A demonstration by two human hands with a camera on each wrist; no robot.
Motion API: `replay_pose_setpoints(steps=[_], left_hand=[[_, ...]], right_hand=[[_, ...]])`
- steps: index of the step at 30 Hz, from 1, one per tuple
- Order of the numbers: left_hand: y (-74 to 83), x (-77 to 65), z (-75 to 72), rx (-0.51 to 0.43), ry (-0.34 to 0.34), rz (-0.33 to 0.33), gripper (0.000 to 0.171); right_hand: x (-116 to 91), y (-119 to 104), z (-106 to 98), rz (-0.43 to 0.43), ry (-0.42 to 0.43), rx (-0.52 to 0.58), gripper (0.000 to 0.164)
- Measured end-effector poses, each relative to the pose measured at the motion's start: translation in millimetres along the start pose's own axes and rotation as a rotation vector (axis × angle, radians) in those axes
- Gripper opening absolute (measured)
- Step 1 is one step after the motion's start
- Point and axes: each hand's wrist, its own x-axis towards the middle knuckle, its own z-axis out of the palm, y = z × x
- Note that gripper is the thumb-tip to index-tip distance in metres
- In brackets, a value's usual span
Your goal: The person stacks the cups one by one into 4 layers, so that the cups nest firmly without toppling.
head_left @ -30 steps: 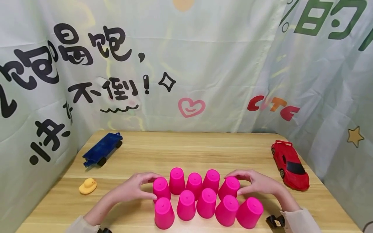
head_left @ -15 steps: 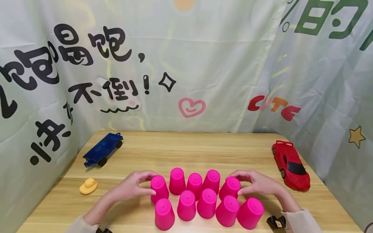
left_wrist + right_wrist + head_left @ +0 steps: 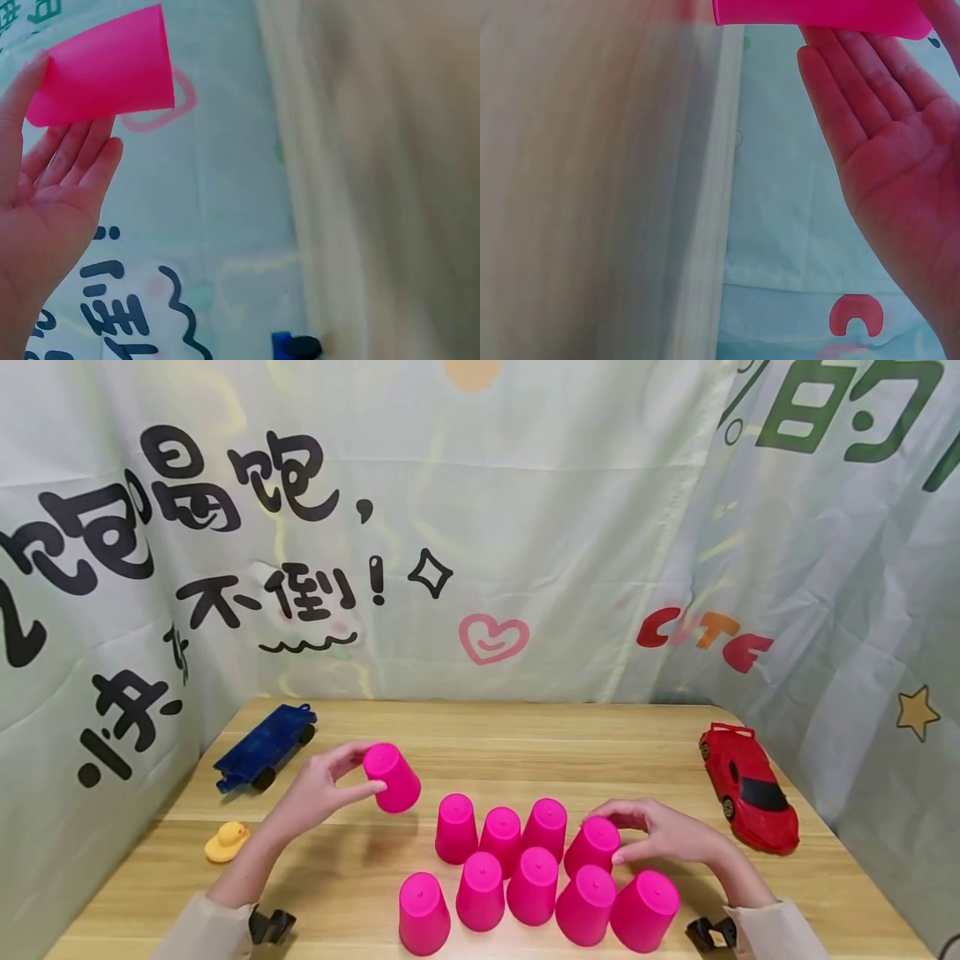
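Observation:
A bright pink cup (image 3: 397, 785), bottom end up and tilted, is held in the air by my left hand (image 3: 318, 789). In the left wrist view, the thumb and fingers pinch the lifted cup's side near its closed end, and its rim points away from the palm. My right hand (image 3: 667, 837) grips another upside-down pink cup (image 3: 591, 847), the rightmost of the back row, which appears to stand on the table. Several matching pink cups (image 3: 532, 889) stand upside down between and in front of the hands, in two loose rows.
A blue toy trailer (image 3: 262, 747) lies at the back left of the wooden table (image 3: 495, 747), with a yellow rubber duck (image 3: 227, 842) nearer. To the right is a red toy car (image 3: 750, 789). Printed cloth (image 3: 570, 527) hangs around the table's back and sides.
My left hand has lifted its cup off the back row, up and to the left, leaving a gap there. The right hand and the other cups have stayed in place.

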Motion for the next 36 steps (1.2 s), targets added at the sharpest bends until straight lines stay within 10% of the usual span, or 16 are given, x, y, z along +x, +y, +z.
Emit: replay_pose_setpoints(steps=[19, 36], left_hand=[[7.3, 96.2, 46.8, -0.169, 0.081, 0.017, 0.054], [-29.5, 134.4, 83.3, -0.109, 0.043, -0.086, 0.055]], right_hand=[[-3, 2, 2, 0.024, -0.014, 0.029, 0.039], [-2, 1, 2, 0.087, -0.003, 0.03, 0.038]])
